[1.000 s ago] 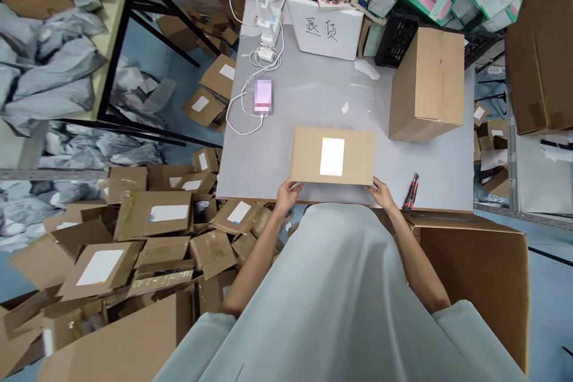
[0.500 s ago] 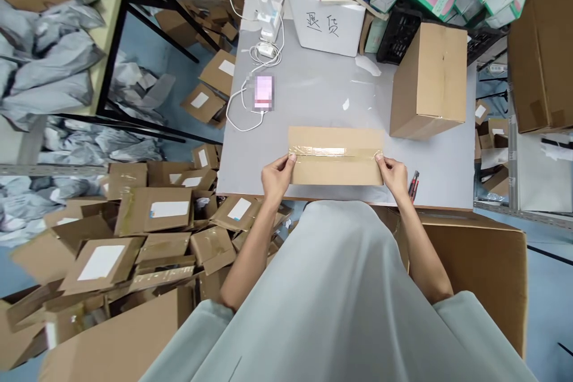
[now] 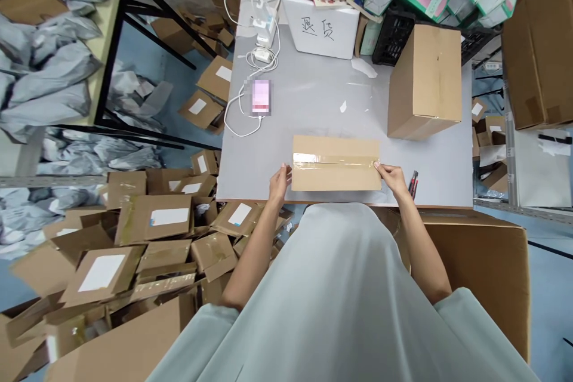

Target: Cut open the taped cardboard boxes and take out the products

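The oblong brown cardboard box had flipped, making its clear-taped seam accessible; the right hand pinched its right end, while the left hand's grip alongside was unclear.

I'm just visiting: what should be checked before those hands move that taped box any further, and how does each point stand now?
1. Right hand on the taped box: ok, it grips the right end.
2. Left hand on the box: cannot tell; it is at the left edge, contact unclear.
3. Tape facing up: ok, it runs lengthwise.
4. Tall box apart from the taped one: ok, a gap shows.
5. Red-and-black cutter blade retracted: cannot tell, too small; it lies beside the right wrist.
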`<state>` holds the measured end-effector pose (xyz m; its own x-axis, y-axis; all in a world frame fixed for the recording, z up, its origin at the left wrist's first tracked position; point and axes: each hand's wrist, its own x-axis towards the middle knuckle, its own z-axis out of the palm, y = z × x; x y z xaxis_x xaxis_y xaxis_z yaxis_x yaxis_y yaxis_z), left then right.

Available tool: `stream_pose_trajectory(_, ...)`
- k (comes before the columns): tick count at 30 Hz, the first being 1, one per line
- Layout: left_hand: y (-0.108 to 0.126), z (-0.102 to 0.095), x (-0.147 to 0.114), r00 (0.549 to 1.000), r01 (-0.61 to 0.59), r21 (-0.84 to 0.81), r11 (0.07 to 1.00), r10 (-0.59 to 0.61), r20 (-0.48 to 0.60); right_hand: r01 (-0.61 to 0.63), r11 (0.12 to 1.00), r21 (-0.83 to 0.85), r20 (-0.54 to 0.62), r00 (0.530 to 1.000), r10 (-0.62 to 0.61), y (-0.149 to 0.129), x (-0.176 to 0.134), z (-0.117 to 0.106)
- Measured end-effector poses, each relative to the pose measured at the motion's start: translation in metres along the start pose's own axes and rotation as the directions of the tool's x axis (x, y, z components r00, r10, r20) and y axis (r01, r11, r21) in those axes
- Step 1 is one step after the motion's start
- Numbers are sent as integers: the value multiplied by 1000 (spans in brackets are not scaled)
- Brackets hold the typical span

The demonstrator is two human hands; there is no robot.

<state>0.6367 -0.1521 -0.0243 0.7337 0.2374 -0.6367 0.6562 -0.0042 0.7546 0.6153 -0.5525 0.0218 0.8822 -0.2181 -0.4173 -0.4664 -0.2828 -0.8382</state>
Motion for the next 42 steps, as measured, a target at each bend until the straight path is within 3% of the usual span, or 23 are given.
stream_pose_trajectory(4,0,22,1,991,74,-22,997,-71,116,-67,998,1,-129,989,67,4,-2,-33)
stream_pose_trajectory(8,17,53,-18,955,46,-161,986,4,296,35,997,-73,-374,926,-60,-16,-31,-46)
stream_pose_trajectory(11,35,73,-40,912,13,-259,966,95,399,152,988,-35,-243,957,-156,-43,-61,-32)
stream_pose_trajectory(13,47,82,-55,890,-25,-233,972,127,437,171,985,-18,-135,976,-172,-61,-75,-20)
stream_pose_trajectory(15,59,85,-69,881,-92,-190,978,168,442,161,987,-8,-108,981,-161,-77,-82,-13)
stream_pose_trajectory(21,94,57,-92,897,-328,-95,940,342,279,253,952,175,-15,967,-254,-103,-79,-15)
stream_pose_trajectory(27,102,26,-88,881,-459,4,888,454,133,176,941,290,53,978,-200,-91,-68,33)
stream_pose_trajectory(31,93,10,-81,880,-468,20,884,463,106,198,940,277,106,966,-234,-89,-65,50)
stream_pose_trajectory(36,70,-7,-66,869,-467,-6,884,460,183,245,936,253,147,947,-287,-68,-54,45)
stream_pose_trajectory(39,47,-10,-55,883,-393,-16,919,383,272,187,967,176,148,966,-214,-35,-46,45)
stream_pose_trajectory(42,25,-9,-47,922,-229,-12,973,221,318,59,982,181,186,978,-93,-3,-44,51)
